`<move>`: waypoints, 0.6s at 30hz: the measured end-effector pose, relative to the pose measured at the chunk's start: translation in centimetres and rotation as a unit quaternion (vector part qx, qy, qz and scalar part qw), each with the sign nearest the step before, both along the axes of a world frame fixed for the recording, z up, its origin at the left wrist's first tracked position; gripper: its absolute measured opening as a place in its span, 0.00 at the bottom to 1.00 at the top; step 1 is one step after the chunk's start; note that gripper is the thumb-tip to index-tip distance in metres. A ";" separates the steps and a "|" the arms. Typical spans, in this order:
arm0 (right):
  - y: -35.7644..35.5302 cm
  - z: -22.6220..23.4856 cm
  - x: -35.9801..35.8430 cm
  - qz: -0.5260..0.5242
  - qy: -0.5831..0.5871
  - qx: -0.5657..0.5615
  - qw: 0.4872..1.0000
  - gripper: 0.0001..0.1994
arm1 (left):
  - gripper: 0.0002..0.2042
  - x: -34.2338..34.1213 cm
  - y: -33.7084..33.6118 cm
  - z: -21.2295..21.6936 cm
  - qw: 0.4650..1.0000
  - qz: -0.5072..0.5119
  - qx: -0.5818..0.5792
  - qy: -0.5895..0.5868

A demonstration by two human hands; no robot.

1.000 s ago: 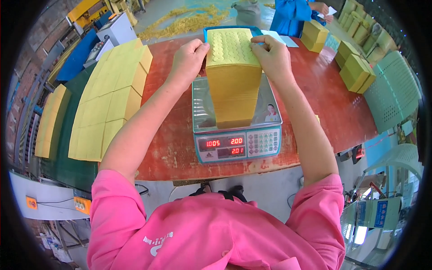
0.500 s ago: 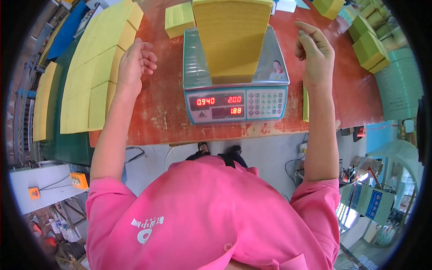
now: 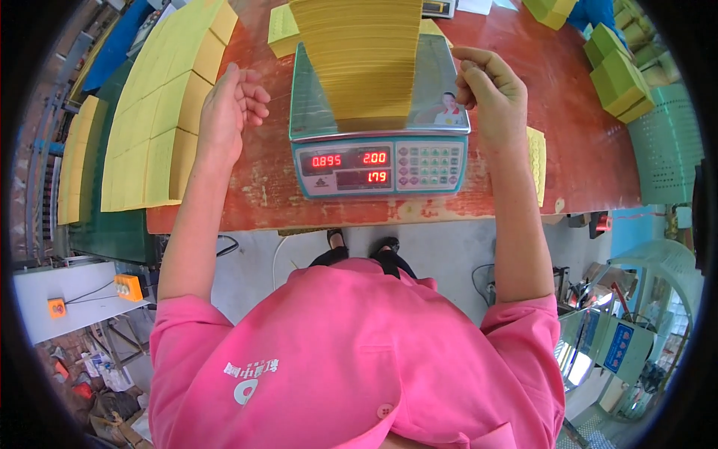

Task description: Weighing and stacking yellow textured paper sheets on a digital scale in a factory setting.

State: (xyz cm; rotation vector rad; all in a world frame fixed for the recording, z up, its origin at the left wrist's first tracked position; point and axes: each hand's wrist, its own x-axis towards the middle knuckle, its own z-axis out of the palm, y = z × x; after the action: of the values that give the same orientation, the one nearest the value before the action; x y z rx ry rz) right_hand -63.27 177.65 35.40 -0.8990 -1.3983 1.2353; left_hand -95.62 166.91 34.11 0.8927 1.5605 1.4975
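Observation:
A tall stack of yellow paper sheets (image 3: 366, 71) stands on the metal pan of a teal and white digital scale (image 3: 430, 168). Layered sheet edges face me, and the stack's top runs out of view. Red digits glow on the scale's front panel, left of a keypad. My left hand (image 3: 233, 105) hovers left of the scale, empty, its fingers loosely bent and apart. By the pan's right edge is my right hand (image 3: 495, 90), with a bent index finger and the thumb slightly apart. I see nothing in it. Neither hand touches the stack.
The red worn tabletop (image 3: 247, 198) carries rows of yellow paper blocks (image 3: 161, 112) at left. More yellow blocks (image 3: 621, 86) lie at right beside a green perforated basket (image 3: 666, 142). A smaller yellow stack (image 3: 535, 165) sits by my right forearm. Something blue (image 3: 594, 16) shows at the far right.
My right hand has moved left, closer to the scale. The scale's red reading has dropped. The stack's face now shows clearer sheet lines. My left hand stays nearly in place.

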 end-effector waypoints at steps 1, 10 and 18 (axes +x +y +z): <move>0.1 -0.2 0.3 -0.001 0.002 0.000 1.000 0.11 | 0.21 0.3 0.1 0.2 1.000 -0.002 0.001 0.004; 2.6 -2.0 0.4 0.026 0.011 -0.023 0.999 0.10 | 0.27 1.1 4.5 4.5 0.998 -0.041 0.047 0.010; 10.2 -6.7 -6.8 -0.009 0.079 -0.121 0.989 0.18 | 0.29 2.9 12.2 8.9 0.984 -0.157 -0.025 -0.075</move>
State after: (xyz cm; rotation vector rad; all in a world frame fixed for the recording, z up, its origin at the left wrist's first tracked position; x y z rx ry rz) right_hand -70.11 187.82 28.69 -0.9534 -1.1289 1.4511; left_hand -92.69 179.15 43.04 0.9272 1.2755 1.2644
